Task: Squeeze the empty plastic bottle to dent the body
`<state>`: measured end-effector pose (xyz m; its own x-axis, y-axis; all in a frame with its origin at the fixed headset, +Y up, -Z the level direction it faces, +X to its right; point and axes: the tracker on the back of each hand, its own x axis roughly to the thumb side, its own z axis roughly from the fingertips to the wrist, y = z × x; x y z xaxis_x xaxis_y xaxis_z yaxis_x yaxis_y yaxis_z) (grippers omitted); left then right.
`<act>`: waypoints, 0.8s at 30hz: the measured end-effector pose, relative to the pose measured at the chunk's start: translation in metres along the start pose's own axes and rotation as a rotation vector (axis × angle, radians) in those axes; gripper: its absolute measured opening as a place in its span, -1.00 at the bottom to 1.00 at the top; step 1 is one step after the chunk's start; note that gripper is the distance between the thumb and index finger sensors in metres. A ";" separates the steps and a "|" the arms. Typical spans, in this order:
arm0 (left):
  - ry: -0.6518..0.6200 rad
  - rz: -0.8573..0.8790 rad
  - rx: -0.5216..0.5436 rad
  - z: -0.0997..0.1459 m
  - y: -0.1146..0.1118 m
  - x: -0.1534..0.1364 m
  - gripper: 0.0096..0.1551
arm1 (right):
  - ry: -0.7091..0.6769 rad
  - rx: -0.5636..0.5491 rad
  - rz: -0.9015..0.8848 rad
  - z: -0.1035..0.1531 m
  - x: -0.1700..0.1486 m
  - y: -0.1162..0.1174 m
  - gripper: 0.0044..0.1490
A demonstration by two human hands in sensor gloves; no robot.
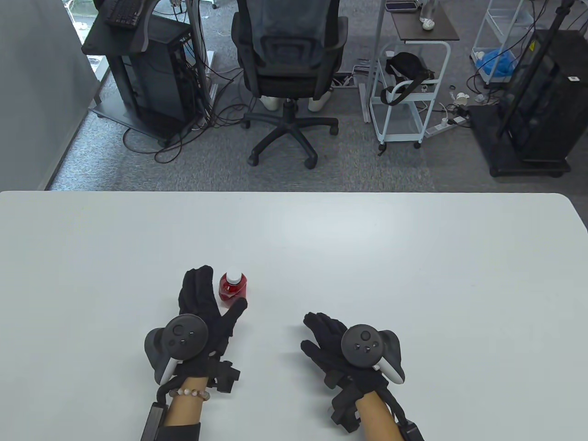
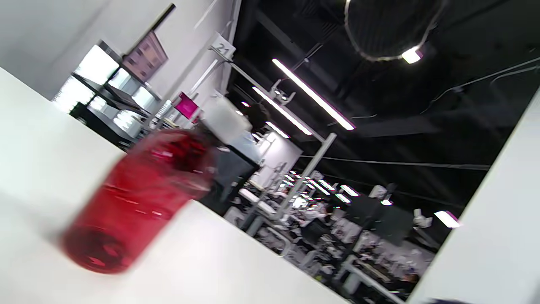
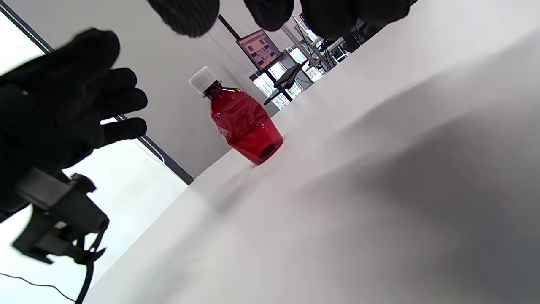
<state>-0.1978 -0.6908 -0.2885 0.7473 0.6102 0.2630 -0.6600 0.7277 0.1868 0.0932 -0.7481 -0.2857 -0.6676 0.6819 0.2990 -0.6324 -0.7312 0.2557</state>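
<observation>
A white desk point(image 1: 367, 257) fills the lower half of the table view, with an office chair point(image 1: 288, 69), a computer cart point(image 1: 142, 69) and a white trolley point(image 1: 409, 96) on the grey floor beyond its far edge. Near the front of the desk, the left hand point(image 1: 204, 312) is spread open beside a small red plastic bottle point(image 1: 233, 285), fingers stretched along the bottle's left side and thumb reaching just below its base; whether the glove touches the bottle cannot be told, and nothing is gripped. The right hand point(image 1: 333, 342) lies well apart to the right, fingers loosely extended and holding nothing. The bottle stands upright with its white cap point(image 3: 202, 79) on, its body showing no plain dent in the right wrist view.
</observation>
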 end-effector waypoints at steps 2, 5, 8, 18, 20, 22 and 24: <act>-0.046 0.033 -0.016 0.003 -0.007 0.015 0.11 | -0.001 -0.008 -0.003 0.001 0.000 -0.001 -0.10; -0.120 0.075 -0.002 0.007 -0.017 0.033 0.06 | -0.001 -0.019 -0.003 0.001 -0.001 -0.002 -0.10; -0.161 0.055 -0.027 0.010 -0.029 0.041 0.03 | -0.001 -0.027 -0.003 0.002 -0.001 -0.003 -0.10; -0.179 -0.120 -0.252 0.023 -0.068 0.020 0.00 | -0.016 -0.023 0.055 0.001 0.000 0.001 -0.11; -0.168 -0.113 -0.282 0.023 -0.070 0.018 0.00 | -0.014 -0.025 0.059 0.000 0.000 0.001 -0.11; -0.145 -0.101 -0.322 0.021 -0.072 0.015 -0.02 | -0.011 -0.023 0.064 -0.001 -0.002 0.001 -0.11; -0.138 -0.067 -0.341 0.020 -0.073 0.014 -0.03 | -0.008 -0.018 0.072 -0.002 -0.003 0.001 -0.11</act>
<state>-0.1406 -0.7422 -0.2793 0.7552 0.5270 0.3899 -0.5292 0.8411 -0.1119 0.0932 -0.7509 -0.2878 -0.7087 0.6272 0.3230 -0.5897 -0.7780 0.2169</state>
